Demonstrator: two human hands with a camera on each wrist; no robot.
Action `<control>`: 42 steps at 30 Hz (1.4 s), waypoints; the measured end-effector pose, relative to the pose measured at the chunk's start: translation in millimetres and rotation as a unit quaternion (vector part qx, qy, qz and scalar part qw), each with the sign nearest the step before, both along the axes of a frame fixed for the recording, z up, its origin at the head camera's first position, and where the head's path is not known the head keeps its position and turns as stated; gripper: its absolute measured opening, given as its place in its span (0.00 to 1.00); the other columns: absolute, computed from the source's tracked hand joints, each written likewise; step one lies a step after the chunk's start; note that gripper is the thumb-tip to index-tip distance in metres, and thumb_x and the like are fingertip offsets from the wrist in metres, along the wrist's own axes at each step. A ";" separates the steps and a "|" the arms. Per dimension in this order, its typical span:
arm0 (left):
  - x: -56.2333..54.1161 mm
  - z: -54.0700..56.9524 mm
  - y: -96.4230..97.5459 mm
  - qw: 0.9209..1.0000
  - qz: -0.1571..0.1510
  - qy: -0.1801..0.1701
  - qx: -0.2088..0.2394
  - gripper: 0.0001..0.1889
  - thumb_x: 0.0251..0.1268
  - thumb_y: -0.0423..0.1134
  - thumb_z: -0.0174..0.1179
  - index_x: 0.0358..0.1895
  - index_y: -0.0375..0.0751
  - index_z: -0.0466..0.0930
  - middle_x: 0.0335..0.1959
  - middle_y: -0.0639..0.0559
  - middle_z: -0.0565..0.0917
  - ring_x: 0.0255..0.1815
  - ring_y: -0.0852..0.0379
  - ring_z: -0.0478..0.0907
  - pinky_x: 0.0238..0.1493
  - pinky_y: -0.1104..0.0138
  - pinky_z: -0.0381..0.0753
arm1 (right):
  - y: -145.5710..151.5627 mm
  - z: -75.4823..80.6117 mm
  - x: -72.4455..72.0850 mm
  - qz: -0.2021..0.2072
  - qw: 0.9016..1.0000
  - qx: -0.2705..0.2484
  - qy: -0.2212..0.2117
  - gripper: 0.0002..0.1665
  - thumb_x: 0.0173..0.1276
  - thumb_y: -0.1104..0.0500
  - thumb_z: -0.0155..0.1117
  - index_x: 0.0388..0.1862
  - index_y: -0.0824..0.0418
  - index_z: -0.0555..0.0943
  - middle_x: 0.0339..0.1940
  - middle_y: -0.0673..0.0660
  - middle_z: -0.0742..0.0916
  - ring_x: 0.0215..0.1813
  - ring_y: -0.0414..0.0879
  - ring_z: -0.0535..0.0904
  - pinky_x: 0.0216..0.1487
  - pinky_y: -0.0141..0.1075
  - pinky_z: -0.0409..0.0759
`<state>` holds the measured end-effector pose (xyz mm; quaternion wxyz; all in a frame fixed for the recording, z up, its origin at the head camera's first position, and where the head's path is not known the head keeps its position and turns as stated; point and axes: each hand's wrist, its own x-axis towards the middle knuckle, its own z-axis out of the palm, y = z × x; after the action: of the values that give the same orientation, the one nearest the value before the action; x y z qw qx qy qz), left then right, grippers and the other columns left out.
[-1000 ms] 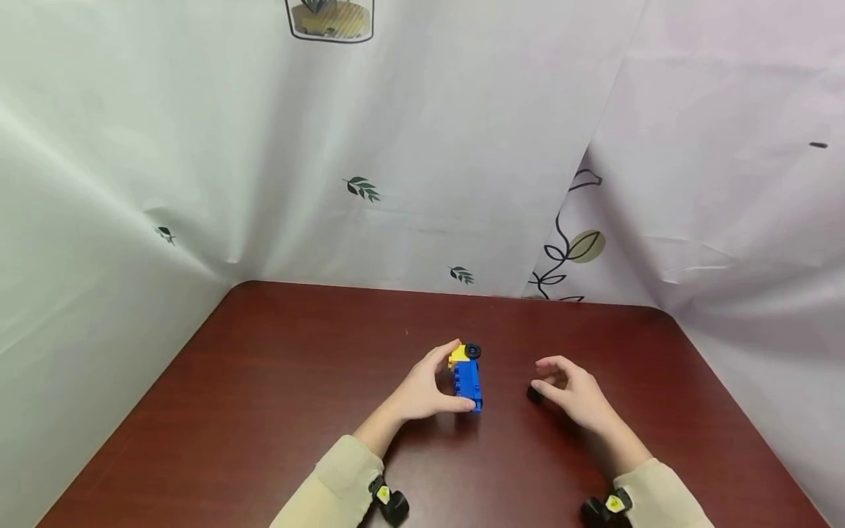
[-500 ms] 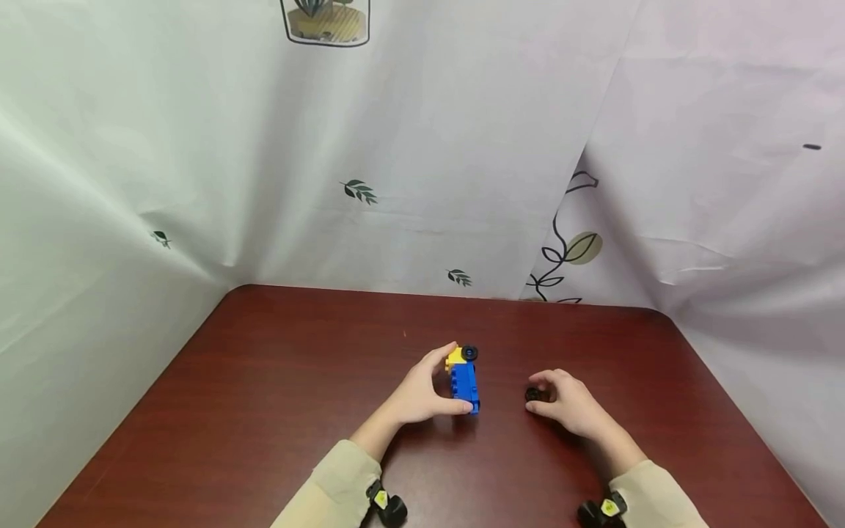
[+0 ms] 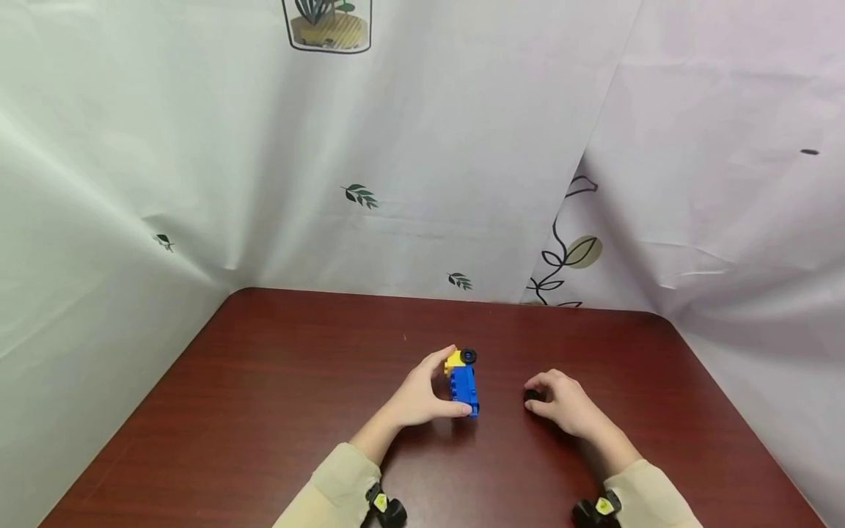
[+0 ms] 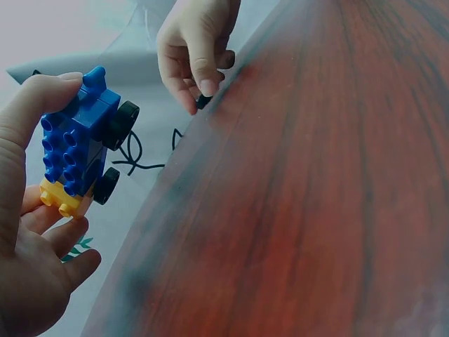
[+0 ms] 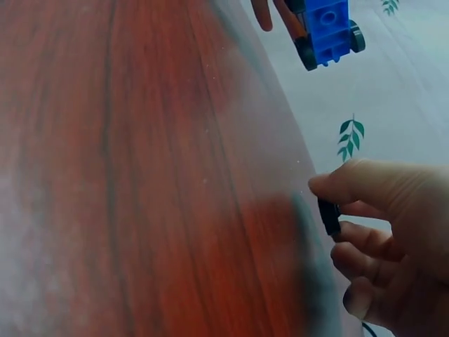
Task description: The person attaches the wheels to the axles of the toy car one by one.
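My left hand (image 3: 414, 396) grips a toy car (image 3: 463, 387) by its two ends, thumb on the blue end and fingers at the yellow end. The car is built of blue and yellow studded blocks. In the left wrist view its studs face the palm, and black wheels (image 4: 121, 125) show on the side away from it. The right wrist view shows its blue underside (image 5: 330, 31). To the right, my right hand (image 3: 566, 402) pinches a small black wheel (image 5: 328, 216) between thumb and fingers, low over the table and apart from the car.
A dark red-brown wooden table (image 3: 297, 381) lies under both hands. Pale cloth (image 3: 422, 147) with printed leaves hangs behind it and along its sides. Each sleeve cuff carries a black wrist camera (image 3: 394, 512).
My right hand has lowered slightly and its fingers have closed on the black wheel, which lay by the fingertips before. The left hand keeps its grip on the car, nearly still.
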<state>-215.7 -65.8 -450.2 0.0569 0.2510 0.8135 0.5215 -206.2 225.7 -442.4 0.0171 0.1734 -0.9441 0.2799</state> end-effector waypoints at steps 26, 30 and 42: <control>3.0 1.8 2.4 1.000 0.012 -0.004 0.000 0.50 0.48 0.56 0.70 0.74 0.46 0.54 0.73 0.47 0.60 0.69 0.43 0.65 0.64 0.49 0.70 | -20.2 0.8 -6.0 -0.048 0.992 -0.114 0.026 0.15 0.56 0.61 0.71 0.43 0.59 0.82 0.34 0.50 0.80 0.34 0.38 0.73 0.34 0.29 0.74; 1.2 3.5 2.2 1.000 0.015 -0.003 0.001 0.49 0.48 0.56 0.70 0.73 0.48 0.54 0.73 0.47 0.60 0.69 0.42 0.65 0.64 0.49 0.70 | -21.4 2.6 -8.5 -0.053 0.990 -0.124 0.027 0.15 0.56 0.60 0.71 0.43 0.59 0.82 0.33 0.51 0.79 0.32 0.37 0.73 0.33 0.29 0.73; -0.2 5.3 -1.0 1.000 0.029 -0.003 -0.002 0.50 0.47 0.55 0.70 0.73 0.48 0.54 0.73 0.48 0.61 0.68 0.42 0.66 0.63 0.49 0.71 | -34.2 4.9 -9.6 -0.046 0.982 -0.172 0.064 0.20 0.58 0.63 0.69 0.51 0.61 0.81 0.41 0.54 0.83 0.39 0.42 0.77 0.38 0.29 0.79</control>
<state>-215.9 -66.8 -444.9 0.0445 0.2252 0.8213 0.5222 -215.8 191.6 -437.5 0.1203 0.1416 -0.8856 0.4256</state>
